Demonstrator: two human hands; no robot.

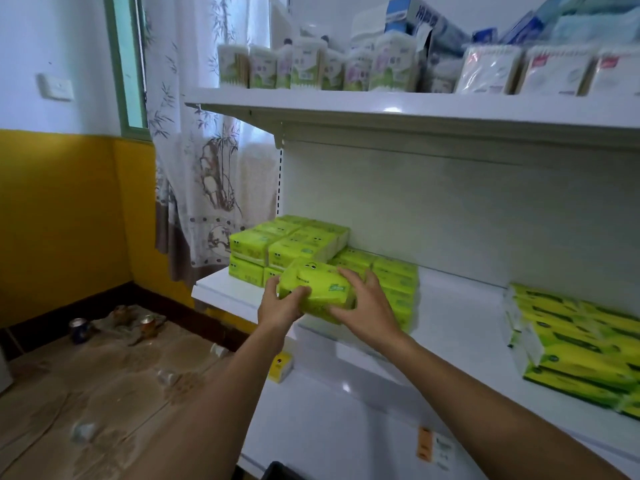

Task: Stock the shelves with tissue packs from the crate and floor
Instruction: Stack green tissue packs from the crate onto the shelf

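The white metal lower shelf (450, 306) has a stack of lime-green plastic tissue packs (284, 242) at its left end, with a lower batch of the same green packs (394, 277) butted against its right side. Way over on the right sits a pile of longer green-and-yellow tissue packs (575, 344) (bare white shelf between the two groups). The white upper shelf (415, 107) carries small upright swab packets (304, 67), flat white packets (519, 72) and blue-and-white cartons (424, 24) behind. On the brown wood-look floor (104, 382), a blue drink can (79, 330) and a reddish drink can (148, 323) sit near the wall.
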